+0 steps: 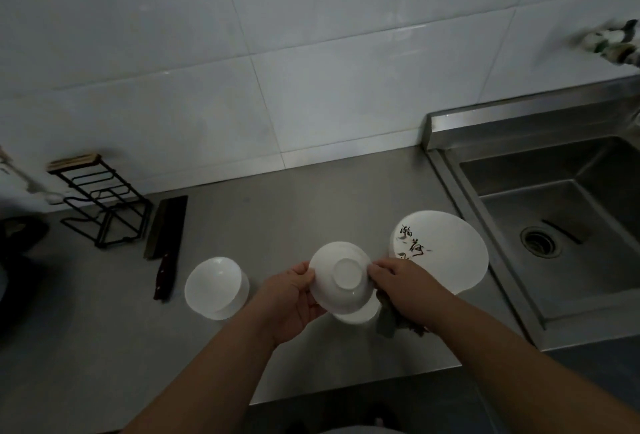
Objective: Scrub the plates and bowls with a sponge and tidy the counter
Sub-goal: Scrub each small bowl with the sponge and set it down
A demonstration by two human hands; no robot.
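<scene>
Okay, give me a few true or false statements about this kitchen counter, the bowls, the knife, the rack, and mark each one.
1. The left hand and right hand hold a white bowl, base towards the camera. True.
2. The cleaver lies in the sink. False: it lies on the counter beside the black rack.
3. The lettered plate sits on the counter between the held bowl and the sink. True.
4. The black rack holds plates. False: no plates stand in it.

Bare forearms [214, 378], bare left hand [294, 298], right hand [405, 284]
</scene>
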